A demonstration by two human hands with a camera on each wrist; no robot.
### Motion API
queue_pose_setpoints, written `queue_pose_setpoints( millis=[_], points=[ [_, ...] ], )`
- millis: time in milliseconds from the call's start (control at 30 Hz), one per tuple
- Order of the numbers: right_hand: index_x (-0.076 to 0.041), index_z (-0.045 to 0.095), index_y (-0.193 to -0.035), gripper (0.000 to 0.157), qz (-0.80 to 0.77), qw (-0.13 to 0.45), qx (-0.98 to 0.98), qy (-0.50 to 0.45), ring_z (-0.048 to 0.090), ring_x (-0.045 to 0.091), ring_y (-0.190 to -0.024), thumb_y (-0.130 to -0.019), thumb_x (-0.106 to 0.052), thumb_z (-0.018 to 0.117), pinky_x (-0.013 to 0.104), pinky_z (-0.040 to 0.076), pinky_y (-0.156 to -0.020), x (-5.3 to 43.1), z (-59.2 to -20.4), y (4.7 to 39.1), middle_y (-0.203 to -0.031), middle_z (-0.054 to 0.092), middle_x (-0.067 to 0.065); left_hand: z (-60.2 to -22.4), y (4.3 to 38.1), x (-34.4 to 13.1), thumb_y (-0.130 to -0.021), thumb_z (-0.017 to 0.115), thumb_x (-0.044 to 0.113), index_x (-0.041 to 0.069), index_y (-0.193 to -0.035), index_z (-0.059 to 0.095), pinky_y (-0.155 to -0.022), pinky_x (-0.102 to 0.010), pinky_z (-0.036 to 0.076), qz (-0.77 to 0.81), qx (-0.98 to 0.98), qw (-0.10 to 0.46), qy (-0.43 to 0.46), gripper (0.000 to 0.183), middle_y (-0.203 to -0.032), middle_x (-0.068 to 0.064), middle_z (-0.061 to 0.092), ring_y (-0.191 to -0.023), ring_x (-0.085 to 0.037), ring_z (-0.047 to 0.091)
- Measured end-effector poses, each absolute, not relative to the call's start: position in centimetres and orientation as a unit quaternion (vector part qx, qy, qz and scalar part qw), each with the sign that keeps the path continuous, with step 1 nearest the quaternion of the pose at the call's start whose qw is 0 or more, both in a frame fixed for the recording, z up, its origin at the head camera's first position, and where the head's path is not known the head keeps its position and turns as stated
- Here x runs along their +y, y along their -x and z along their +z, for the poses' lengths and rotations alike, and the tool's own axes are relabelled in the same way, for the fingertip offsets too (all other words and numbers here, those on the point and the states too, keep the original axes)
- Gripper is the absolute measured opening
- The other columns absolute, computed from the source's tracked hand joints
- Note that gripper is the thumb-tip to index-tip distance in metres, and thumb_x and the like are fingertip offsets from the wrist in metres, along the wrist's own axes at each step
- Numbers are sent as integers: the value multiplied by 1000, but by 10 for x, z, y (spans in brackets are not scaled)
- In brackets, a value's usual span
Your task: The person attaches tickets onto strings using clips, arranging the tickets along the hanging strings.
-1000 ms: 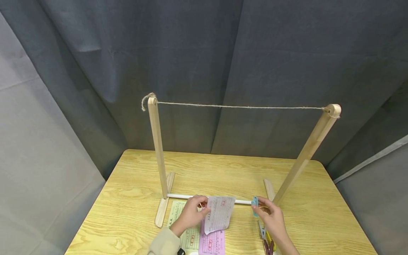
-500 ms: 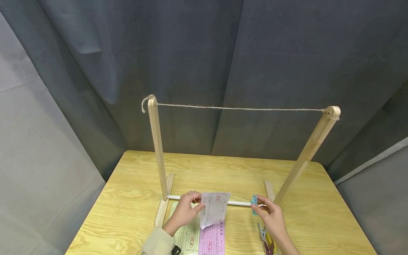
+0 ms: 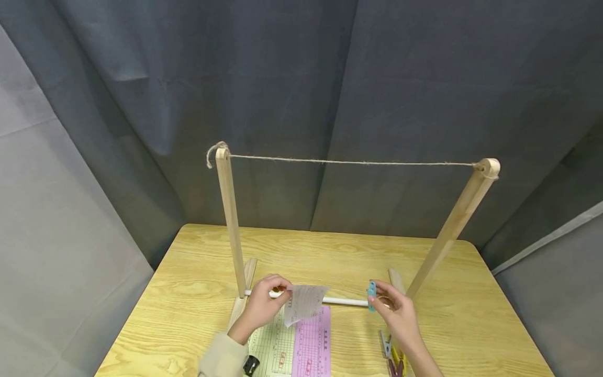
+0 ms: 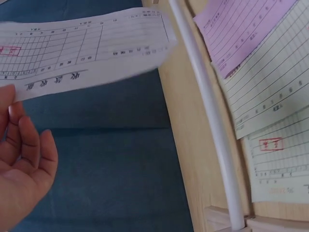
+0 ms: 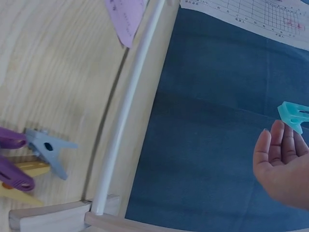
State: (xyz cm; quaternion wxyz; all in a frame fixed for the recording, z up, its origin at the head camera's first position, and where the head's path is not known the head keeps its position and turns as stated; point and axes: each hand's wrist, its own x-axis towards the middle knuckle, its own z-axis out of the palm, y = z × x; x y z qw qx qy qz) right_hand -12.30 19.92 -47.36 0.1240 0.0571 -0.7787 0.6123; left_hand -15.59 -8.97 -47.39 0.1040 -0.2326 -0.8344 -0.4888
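Observation:
My left hand pinches a white printed form slip by its left edge, and the sheet spreads out over the white rod. In the left wrist view the slip shows ruled lines and a red stamp. My right hand pinches a light blue clothespin between thumb and fingers, to the right of the slip and apart from it. The right wrist view shows the clothespin at the fingertips. Above both hands, a bare twine line runs between two wooden posts.
The left post and right post stand on wooden feet, joined low by a white rod. Green forms and a pink form lie in front. Grey, yellow and purple clothespins lie by my right forearm.
My left hand has moved left and slightly up with the slip, which now tilts flatter. My right hand and the clothespin have risen slightly. More of the pink form shows.

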Motion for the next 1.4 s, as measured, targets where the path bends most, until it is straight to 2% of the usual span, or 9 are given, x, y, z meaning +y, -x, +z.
queue_pose_setpoints(
  millis=[200,367,467,567,667,867,1100,1200,1400],
  points=[
    [12,53,-113,30,632,118,-762,-80,55,4,-83,-84,6,57,17,47,-73,196,-467,126,-95,59,15,-467,157,-94,-78,66,-3,6,-81,65,-67,-27,46,-508,-826,116,213,9,-77,3,59,-74,-14,52],
    [14,52,-114,30,642,115,-753,-90,58,6,-82,-86,5,56,18,49,-70,194,-463,126,-95,59,19,-461,157,-96,-77,67,-3,2,-80,65,-68,-34,47,-516,-823,127,201,6,-77,-1,60,-73,-15,53],
    [14,52,-113,30,652,113,-745,-86,60,8,-81,-87,2,57,19,50,-68,193,-460,127,-94,60,16,-451,154,-97,-77,65,-5,-4,-79,64,-67,-38,47,-522,-819,129,201,2,-76,-8,61,-72,-17,53],
    [14,52,-114,30,658,106,-742,-73,60,7,-82,-88,-1,56,19,49,-70,192,-457,128,-93,60,9,-435,147,-98,-78,63,-6,-9,-78,62,-67,-35,47,-528,-815,125,202,3,-76,-14,61,-72,-18,53],
    [13,53,-113,30,659,101,-743,-61,60,7,-82,-89,-3,56,18,49,-70,190,-455,128,-92,59,4,-418,140,-99,-79,61,-7,-8,-76,62,-67,-30,47,-526,-814,134,207,3,-76,-14,61,-71,-17,53],
    [12,55,-111,27,652,104,-748,-67,61,9,-81,-88,-2,57,19,49,-70,187,-449,128,-89,61,3,-406,138,-101,-76,64,-10,-6,-75,63,-65,-26,45,-515,-811,181,209,5,-73,-11,59,-71,-20,52],
    [13,56,-107,24,653,120,-741,-104,59,8,-80,-86,1,58,18,49,-71,184,-436,131,-89,61,1,-395,140,-107,-75,63,-14,-7,-75,63,-63,-33,48,-509,-802,207,234,7,-74,-12,60,-69,-17,54],
    [13,56,-106,23,653,126,-736,-126,59,8,-81,-86,3,57,18,48,-71,183,-429,131,-90,61,0,-403,148,-113,-75,64,-11,-4,-77,64,-63,-35,49,-512,-795,217,242,8,-76,-12,62,-70,-18,55],
    [14,57,-104,22,652,143,-730,-147,59,7,-80,-84,6,59,18,48,-70,179,-414,135,-88,64,-5,-412,160,-120,-76,66,-8,-1,-78,65,-64,-30,48,-515,-788,239,238,7,-78,-13,62,-73,-15,54]
  ],
)
